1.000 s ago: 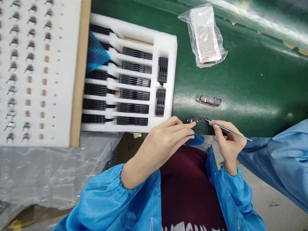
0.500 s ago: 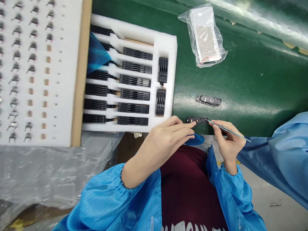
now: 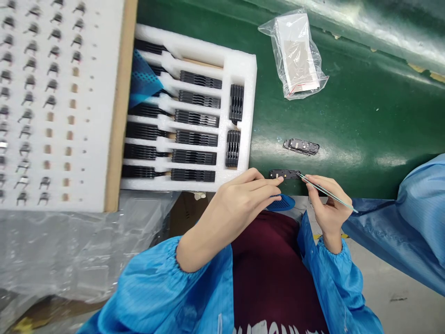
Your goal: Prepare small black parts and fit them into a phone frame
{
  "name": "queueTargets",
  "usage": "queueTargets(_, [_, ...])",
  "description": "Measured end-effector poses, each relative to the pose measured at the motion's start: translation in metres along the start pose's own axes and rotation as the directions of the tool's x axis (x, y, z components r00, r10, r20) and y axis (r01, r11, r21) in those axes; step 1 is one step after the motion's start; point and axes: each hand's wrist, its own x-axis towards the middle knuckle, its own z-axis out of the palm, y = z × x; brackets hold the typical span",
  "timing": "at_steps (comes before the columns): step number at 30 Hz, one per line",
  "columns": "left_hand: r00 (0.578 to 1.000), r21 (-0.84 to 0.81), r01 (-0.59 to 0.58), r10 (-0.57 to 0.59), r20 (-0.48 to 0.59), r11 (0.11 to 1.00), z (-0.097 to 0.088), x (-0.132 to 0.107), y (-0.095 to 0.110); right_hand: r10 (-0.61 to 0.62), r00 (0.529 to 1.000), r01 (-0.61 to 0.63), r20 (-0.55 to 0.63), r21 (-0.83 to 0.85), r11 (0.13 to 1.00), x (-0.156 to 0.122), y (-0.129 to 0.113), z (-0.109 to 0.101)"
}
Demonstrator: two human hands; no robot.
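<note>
My right hand (image 3: 328,206) is closed round thin metal tweezers (image 3: 327,192), whose tip touches the right end of a small black part (image 3: 284,174) lying at the near edge of the green belt (image 3: 347,120). My left hand (image 3: 245,199) lies with fingers together, their tips at the left end of that same part, above a blue mesh piece (image 3: 283,202). A second black part (image 3: 301,146) lies on the belt a little farther away, apart from both hands.
A white foam tray (image 3: 248,69) with rows of black parts sits left of the hands. Farther left is a white foam sheet (image 3: 93,116) with several small metal clips. A clear bag (image 3: 297,53) lies at the top. Another person's blue sleeve (image 3: 410,222) is at right.
The hands and the black part stay in place. The tweezers' rear end has dipped slightly, and the other person's blue sleeve at right has shifted upward.
</note>
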Motion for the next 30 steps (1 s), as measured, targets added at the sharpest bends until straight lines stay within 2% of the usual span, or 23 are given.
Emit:
queueTargets(3, [1.0, 0.006, -0.01, 0.01, -0.009, 1.0, 0.001, 0.0, -0.001, -0.031, 0.999, 0.032, -0.018, 0.016, 0.999, -0.002, -0.001, 0.0])
queueTargets(8, [0.999, -0.012, -0.036, 0.036, -0.011, 0.999, 0.001, 0.0, -0.003, 0.033, 0.974, 0.015, -0.224, 0.212, 0.977, 0.005, -0.014, 0.0])
queueTargets(10, [0.999, -0.022, -0.032, 0.032, -0.025, 0.999, 0.0, 0.001, -0.002, 0.03, 0.973, 0.015, -0.229, 0.193, 0.981, 0.012, -0.019, -0.003])
queueTargets(12, [0.999, -0.018, -0.016, 0.015, -0.036, 1.0, 0.001, 0.003, -0.001, 0.004, 0.991, 0.007, -0.13, 0.086, 0.996, 0.021, -0.022, -0.006])
queueTargets(14, [0.999, 0.006, 0.001, -0.001, -0.034, 1.0, 0.002, 0.004, 0.0, -0.017, 0.999, 0.019, 0.05, -0.047, 0.999, 0.029, -0.024, -0.007])
queueTargets(16, [1.0, 0.04, 0.026, -0.026, -0.016, 0.999, 0.005, 0.006, 0.0, 0.014, 0.974, 0.02, 0.228, -0.147, 0.989, 0.035, -0.024, -0.005])
queueTargets(19, [0.996, 0.102, 0.078, -0.081, 0.034, 0.992, 0.009, 0.009, 0.001, 0.121, 0.923, -0.039, 0.364, -0.225, 0.974, 0.042, -0.02, -0.001])
queueTargets(22, [0.992, 0.131, 0.097, -0.107, 0.066, 0.987, 0.011, 0.012, 0.001, 0.204, 0.884, -0.147, 0.421, -0.163, 0.976, 0.047, -0.015, 0.001])
queueTargets(25, [0.992, 0.129, 0.099, -0.108, 0.062, 0.987, 0.013, 0.013, 0.002, 0.273, 0.862, -0.246, 0.428, -0.118, 0.962, 0.049, -0.012, -0.001])
queueTargets(28, [0.993, 0.144, 0.095, -0.104, 0.056, 0.985, 0.013, 0.013, 0.002, 0.314, 0.856, -0.303, 0.41, -0.094, 0.948, 0.05, -0.013, -0.005])
queueTargets(30, [0.994, 0.154, 0.089, -0.098, 0.05, 0.984, 0.014, 0.013, 0.002, 0.337, 0.87, -0.346, 0.36, -0.042, 0.937, 0.051, -0.012, -0.009])
